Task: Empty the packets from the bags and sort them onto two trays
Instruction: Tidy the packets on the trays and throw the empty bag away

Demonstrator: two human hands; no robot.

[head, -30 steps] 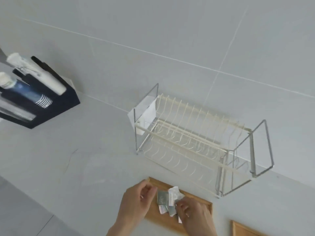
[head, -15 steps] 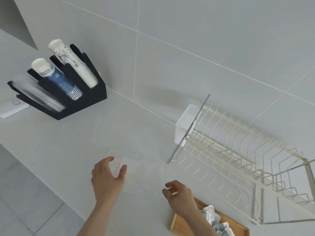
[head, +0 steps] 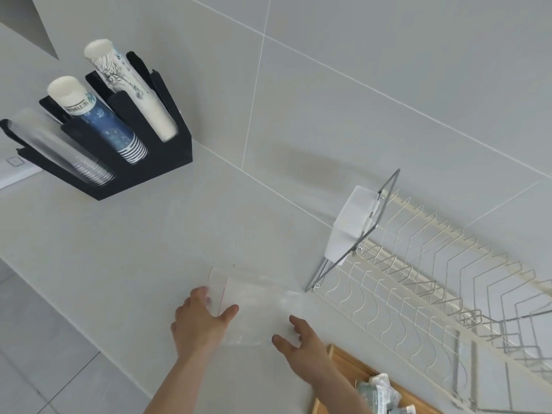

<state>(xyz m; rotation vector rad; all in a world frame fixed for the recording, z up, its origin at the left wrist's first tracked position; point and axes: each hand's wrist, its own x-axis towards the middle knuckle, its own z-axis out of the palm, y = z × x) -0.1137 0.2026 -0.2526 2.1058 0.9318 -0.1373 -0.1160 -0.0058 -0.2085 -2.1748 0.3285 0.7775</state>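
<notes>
The clear bag lies flat on the table, between my hands. My left grip spreads open, fingertips on its end; my right grip hovers open at its 4 o'clock edge. The packets sit in the wooden tray at 4 o'clock.

Under my left hand I see a clear bag with a thin red line near its mouth. Right of my right hand, the tray is light brown wood, its packets white and grey-green. Beyond that hand the dish rack is cream wire. Far up-left of my left hand, a black holder carries blue-patterned cups and white sketch-printed ones.
</notes>
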